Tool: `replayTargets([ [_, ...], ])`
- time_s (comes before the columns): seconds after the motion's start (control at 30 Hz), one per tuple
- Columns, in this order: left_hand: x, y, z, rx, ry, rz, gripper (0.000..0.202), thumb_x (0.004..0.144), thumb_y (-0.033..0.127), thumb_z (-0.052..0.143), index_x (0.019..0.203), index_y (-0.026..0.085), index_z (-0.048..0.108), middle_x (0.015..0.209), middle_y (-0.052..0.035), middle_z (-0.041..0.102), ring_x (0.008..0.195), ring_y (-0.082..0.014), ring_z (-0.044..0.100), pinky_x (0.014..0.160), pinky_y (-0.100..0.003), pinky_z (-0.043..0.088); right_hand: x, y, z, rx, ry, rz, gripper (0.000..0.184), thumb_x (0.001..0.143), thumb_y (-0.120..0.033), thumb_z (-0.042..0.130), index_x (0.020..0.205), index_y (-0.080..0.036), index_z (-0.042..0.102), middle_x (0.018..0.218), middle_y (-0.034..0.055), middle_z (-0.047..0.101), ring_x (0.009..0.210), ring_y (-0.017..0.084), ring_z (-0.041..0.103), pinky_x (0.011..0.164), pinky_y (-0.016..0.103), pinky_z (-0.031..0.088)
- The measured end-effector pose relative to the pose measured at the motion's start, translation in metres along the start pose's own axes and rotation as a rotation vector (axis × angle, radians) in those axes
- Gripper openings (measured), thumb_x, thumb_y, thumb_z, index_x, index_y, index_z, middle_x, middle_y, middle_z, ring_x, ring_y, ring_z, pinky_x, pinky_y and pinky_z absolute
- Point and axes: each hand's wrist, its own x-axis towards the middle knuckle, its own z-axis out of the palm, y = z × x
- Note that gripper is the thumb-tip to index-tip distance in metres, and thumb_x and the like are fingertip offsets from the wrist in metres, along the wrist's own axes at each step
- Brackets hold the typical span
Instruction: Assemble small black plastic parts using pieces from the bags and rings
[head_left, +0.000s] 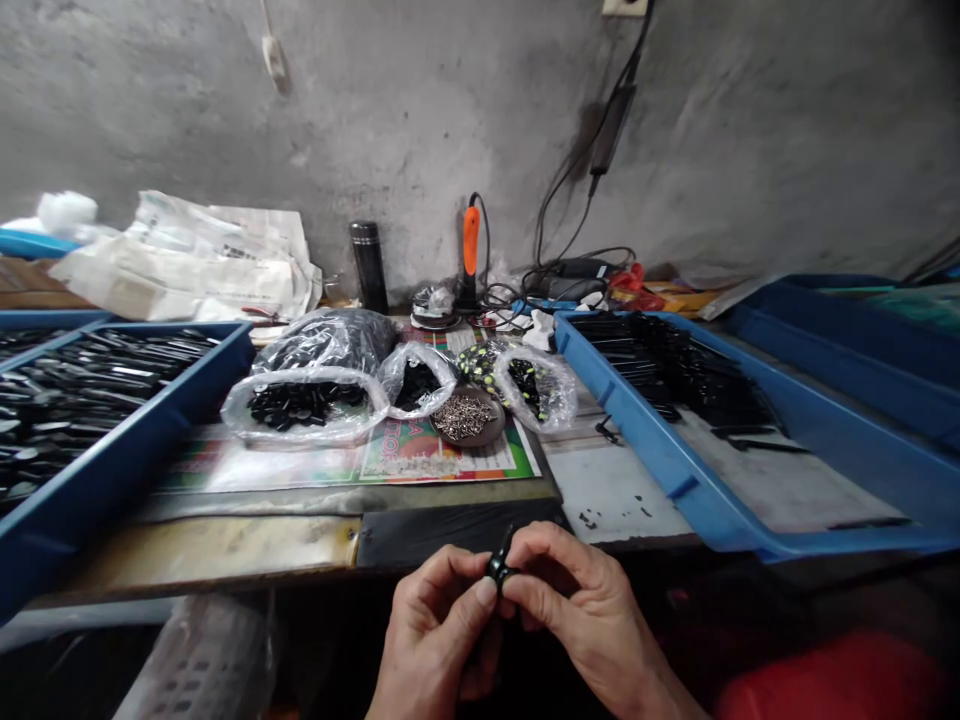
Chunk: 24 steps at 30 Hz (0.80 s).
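Note:
Just below the table's front edge, my left hand (439,630) and my right hand (577,610) meet and pinch a small black plastic part (499,565) between thumbs and fingertips. Both hands are closed on it. On the table beyond stand clear bags of black parts (304,405), a smaller bag (420,385) and a round dish of small metal pieces (465,417).
A blue tray (187,395) full of black strips lies at the left, and another blue tray (675,480) with black strips at the right. An orange-handled tool (470,245), a dark flask (369,265), cables and white bags line the grey wall.

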Motion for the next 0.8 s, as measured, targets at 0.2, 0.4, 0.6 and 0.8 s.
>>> replayTargets([
  [0.2, 0.002, -0.003, -0.005, 0.038, -0.048, 0.008, 0.038, 0.070, 0.044, 0.087, 0.081, 0.014, 0.066, 0.062, 0.0001, 0.067, 0.038, -0.0017, 0.044, 0.033, -0.010, 0.031, -0.002, 0.000, 0.002, 0.019, 0.010, 0.017, 0.014, 0.085, -0.028, 0.070, 0.081, -0.018, 0.061, 0.066, -0.0027, 0.060, 0.057, 0.010, 0.056, 0.053, 0.015, 0.046],
  [0.4, 0.002, -0.006, -0.009, 0.045, -0.064, 0.004, 0.038, 0.070, 0.044, 0.086, 0.082, 0.014, 0.066, 0.062, 0.0005, 0.066, 0.039, -0.0021, 0.045, 0.034, -0.010, 0.032, -0.001, 0.000, 0.002, 0.026, 0.010, 0.025, 0.014, 0.083, -0.027, 0.072, 0.081, -0.018, 0.061, 0.067, -0.0027, 0.060, 0.057, 0.009, 0.055, 0.052, 0.015, 0.046],
  [0.6, 0.006, -0.008, -0.012, 0.030, -0.097, -0.024, 0.035, 0.073, 0.043, 0.084, 0.082, 0.015, 0.065, 0.063, 0.0003, 0.066, 0.038, -0.0026, 0.044, 0.034, -0.011, 0.032, -0.005, 0.005, 0.003, 0.098, -0.012, 0.075, 0.025, 0.087, -0.034, 0.071, 0.084, -0.019, 0.051, 0.065, -0.0036, 0.060, 0.054, 0.008, 0.053, 0.050, 0.015, 0.044],
  [0.8, 0.002, 0.001, -0.013, 0.077, -0.129, -0.031, 0.037, 0.071, 0.045, 0.085, 0.079, 0.015, 0.064, 0.062, 0.0009, 0.063, 0.039, -0.0022, 0.040, 0.036, -0.013, 0.029, -0.004, 0.001, 0.003, 0.232, -0.031, 0.133, 0.034, 0.084, -0.031, 0.075, 0.090, -0.021, 0.043, 0.075, -0.0050, 0.059, 0.066, 0.011, 0.061, 0.052, 0.015, 0.046],
])
